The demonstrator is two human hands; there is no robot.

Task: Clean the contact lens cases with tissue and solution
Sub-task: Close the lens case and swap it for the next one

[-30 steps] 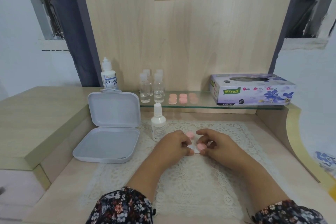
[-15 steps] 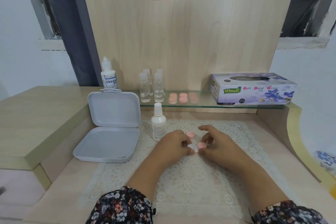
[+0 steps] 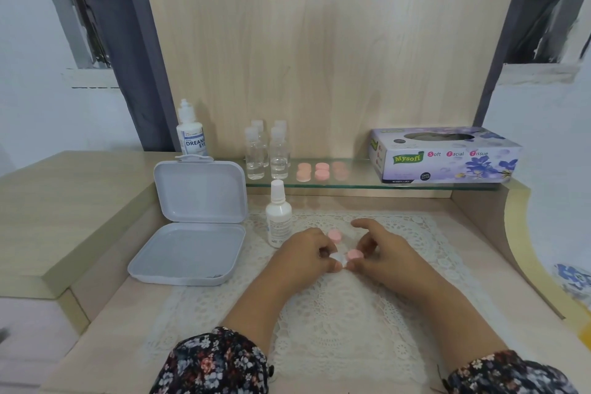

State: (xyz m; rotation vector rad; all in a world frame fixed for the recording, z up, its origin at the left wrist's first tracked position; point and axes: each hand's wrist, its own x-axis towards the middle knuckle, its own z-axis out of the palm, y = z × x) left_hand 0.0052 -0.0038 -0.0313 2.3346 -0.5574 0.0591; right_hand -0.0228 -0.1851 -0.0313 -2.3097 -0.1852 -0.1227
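Sleeves (image 3: 211,361) with a dark floral print frame the bottom of our view, and from them our forearms reach forward over a white lace mat (image 3: 335,313), our landmark for all that follows. At the mat's middle our left hand (image 3: 303,253) curls its fingers around the white contact lens case (image 3: 339,257), thumb pressed at its near edge. Our right hand (image 3: 380,253) meets it there, fingertips pinching the pink cap (image 3: 355,255) on the case's right end, index finger lifted and bent above. A second pink cap (image 3: 335,235) sits just behind the left hand's knuckles; whether it is on the case or loose on the mat, we cannot tell.

At the mat's far left corner stands a white spray bottle (image 3: 278,217), upright and capped. Left of the mat lies an open grey plastic box (image 3: 188,253), its lid raised against the step behind. Beyond the mat's far edge runs a glass shelf (image 3: 351,184). On it, from left to right, stand a solution bottle (image 3: 192,134) labelled DREAM EYE, four small clear bottles (image 3: 268,153) in a cluster, several more pink caps (image 3: 319,171) in pairs, and a purple Mysoft tissue box (image 3: 444,155) lying lengthwise. A pale wooden panel (image 3: 319,57) rises behind the shelf.
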